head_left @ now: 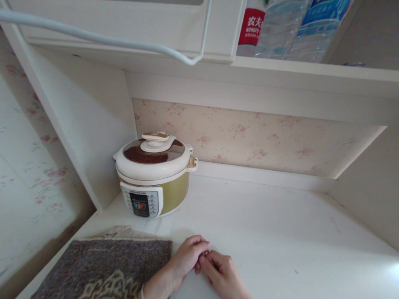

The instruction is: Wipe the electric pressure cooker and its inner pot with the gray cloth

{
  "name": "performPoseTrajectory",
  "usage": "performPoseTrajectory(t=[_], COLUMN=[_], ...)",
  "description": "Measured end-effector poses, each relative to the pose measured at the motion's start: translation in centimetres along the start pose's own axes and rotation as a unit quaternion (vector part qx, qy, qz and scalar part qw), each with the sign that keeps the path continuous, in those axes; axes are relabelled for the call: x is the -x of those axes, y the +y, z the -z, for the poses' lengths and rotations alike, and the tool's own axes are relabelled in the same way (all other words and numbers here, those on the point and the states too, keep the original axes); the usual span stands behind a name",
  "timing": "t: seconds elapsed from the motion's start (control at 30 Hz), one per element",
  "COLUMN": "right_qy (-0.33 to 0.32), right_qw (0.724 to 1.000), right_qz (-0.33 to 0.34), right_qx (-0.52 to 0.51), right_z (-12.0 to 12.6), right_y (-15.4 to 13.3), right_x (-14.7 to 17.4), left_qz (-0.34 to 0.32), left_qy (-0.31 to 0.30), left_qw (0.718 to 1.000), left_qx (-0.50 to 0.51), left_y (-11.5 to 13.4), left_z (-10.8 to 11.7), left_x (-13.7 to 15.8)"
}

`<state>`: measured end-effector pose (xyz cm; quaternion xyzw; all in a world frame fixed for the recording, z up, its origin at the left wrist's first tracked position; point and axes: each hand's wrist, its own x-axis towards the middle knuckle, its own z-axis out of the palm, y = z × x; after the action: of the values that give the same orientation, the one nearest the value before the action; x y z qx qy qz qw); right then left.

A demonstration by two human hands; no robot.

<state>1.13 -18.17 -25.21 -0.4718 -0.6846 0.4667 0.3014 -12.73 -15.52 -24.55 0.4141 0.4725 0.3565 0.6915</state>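
Observation:
My left hand (189,256) and my right hand (220,272) meet just above the white countertop (265,224), fingertips touching. The fingers of both are curled and pressed together; whatever may lie between them is hidden. A bracelet circles my left wrist. Beneath my left forearm lies a grey-brown mat (113,261) with a pale scroll pattern. Behind the hands, to the left, stands an electric pressure cooker (154,178) with a white lid, a green body and a control panel on its front. Its lid is on.
Above the counter runs a white cabinet (135,25), with a pale bar or cable (101,39) crossing before it. Plastic water bottles (282,26) stand on the open shelf at upper right. Side panels and floral wallpaper (237,133) close off the niche.

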Motion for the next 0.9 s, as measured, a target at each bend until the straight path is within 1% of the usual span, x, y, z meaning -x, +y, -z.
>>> performPoseTrajectory(t=[0.13,0.3,0.5,0.67,0.9], right_qy=[0.002,0.007,0.007,0.005,0.007], right_qw=[1.0,1.0,1.0,1.0,1.0], right_qz=[0.0,0.003,0.008,0.005,0.008], right_qx=[0.007,0.01,0.017,0.012,0.009], right_z=[0.02,-0.1,-0.03,0.08,-0.01], right_y=[-0.04,0.25,0.18,-0.08,0.05], right_x=[0.03,-0.07,-0.12,-0.11,-0.25], left_qz=[-0.011,-0.001,-0.009,-0.001,-0.01], left_qy=[-0.003,0.001,-0.006,0.0,0.002], left_qw=[1.0,1.0,1.0,1.0,1.0], left_qx=[0.001,-0.005,-0.007,-0.004,-0.011], left_y=[-0.28,-0.16,0.02,-0.29,-0.52], left_z=[0.05,0.0,0.02,0.05,0.01], left_x=[-0.15,-0.11,0.03,-0.3,-0.46])
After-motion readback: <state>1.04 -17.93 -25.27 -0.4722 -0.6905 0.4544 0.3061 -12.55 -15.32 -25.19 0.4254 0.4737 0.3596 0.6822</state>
